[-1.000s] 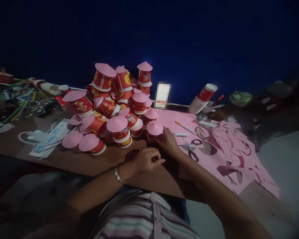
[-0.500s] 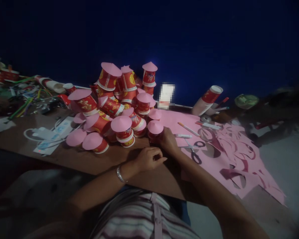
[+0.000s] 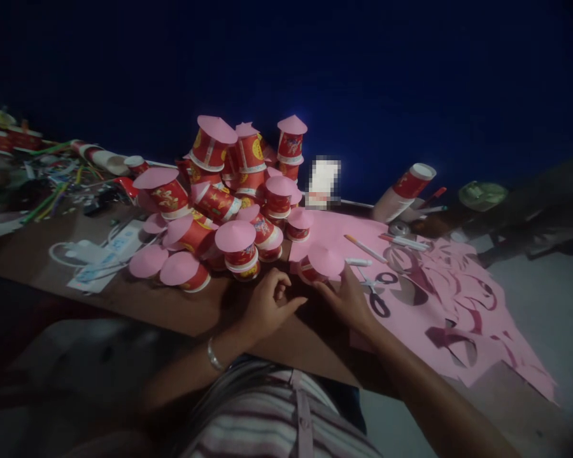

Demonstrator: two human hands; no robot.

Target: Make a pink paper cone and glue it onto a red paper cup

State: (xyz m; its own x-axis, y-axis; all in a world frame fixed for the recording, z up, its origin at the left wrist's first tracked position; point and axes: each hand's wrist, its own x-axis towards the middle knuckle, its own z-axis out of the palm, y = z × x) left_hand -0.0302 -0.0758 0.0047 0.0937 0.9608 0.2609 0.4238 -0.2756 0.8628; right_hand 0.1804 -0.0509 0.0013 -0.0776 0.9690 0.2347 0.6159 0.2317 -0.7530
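Observation:
My right hand [image 3: 346, 299] grips a red paper cup [image 3: 309, 270] topped by a shallow pink paper cone [image 3: 326, 259]; the cup tilts and part of it is hidden behind the cone. To its left is my left hand [image 3: 271, 299], with nothing in it, thumb stretched out and fingers loosely curled, apart from the cup. Just beyond that hand, a red cup with a pink cone [image 3: 235, 236] stands at the front of a pile of several similar cups, some stacked and some lying on their sides.
On the right, scissors [image 3: 379, 292], a white marker [image 3: 358, 261] and pens [image 3: 363, 247] lie on pink paper [image 3: 401, 331] with cut scraps. A stack of cups [image 3: 405, 191] leans behind. A power strip [image 3: 107, 257] and tangled cables [image 3: 71, 184] lie left.
My right hand has brought the coned cup away from the pile, toward me and slightly right, tilting it. My left hand has shifted a little left, its thumb further from the fingers.

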